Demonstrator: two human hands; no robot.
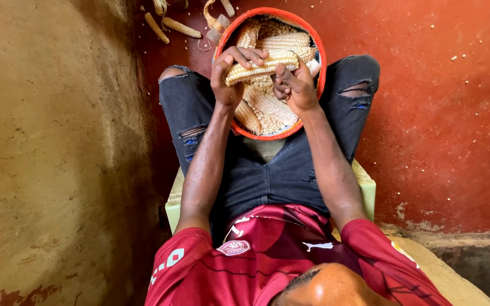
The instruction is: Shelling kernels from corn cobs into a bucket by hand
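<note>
A dried maize cob [259,68] is held across the top of an orange basin [320,68] that rests between my knees. My left hand [231,73] wraps around the cob's left end. My right hand [295,88] grips its right end, thumb pressed on the kernels. The basin holds several more pale cobs [282,41] and loose kernels [259,85].
I sit on a light green stool [172,207] in torn dark jeans. A tan mud wall [52,153] rises at the left. Bare shelled cobs [180,27] lie on the red floor [438,113] beyond the basin, with scattered kernels to the right.
</note>
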